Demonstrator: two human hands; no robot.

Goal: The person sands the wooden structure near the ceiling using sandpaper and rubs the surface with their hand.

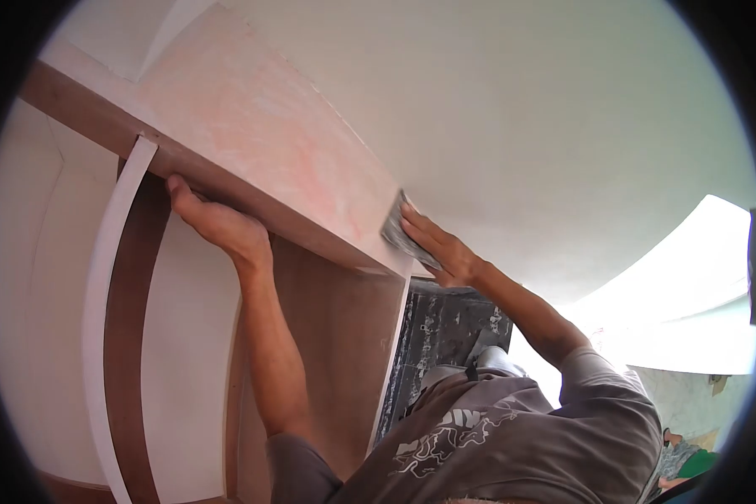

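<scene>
Lying under fingers of right hand [447, 252]: grey pad [397, 228], by pinkish panel [277, 126].

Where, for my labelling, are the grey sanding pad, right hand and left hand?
Grey sanding pad [394, 228]: head view, uncovered side.
Right hand [451, 254]: head view, its back.
Left hand [224, 225]: head view, its middle.

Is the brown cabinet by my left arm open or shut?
Open: the cabinet shows no door across it, leaving its brown inner side panel in view.

We identify a brown-edged cabinet [336, 328] with a panel [252, 109] of patchy pink and white. At the panel's narrow lower end, we find a grey pad [396, 228] against the surface.
</scene>
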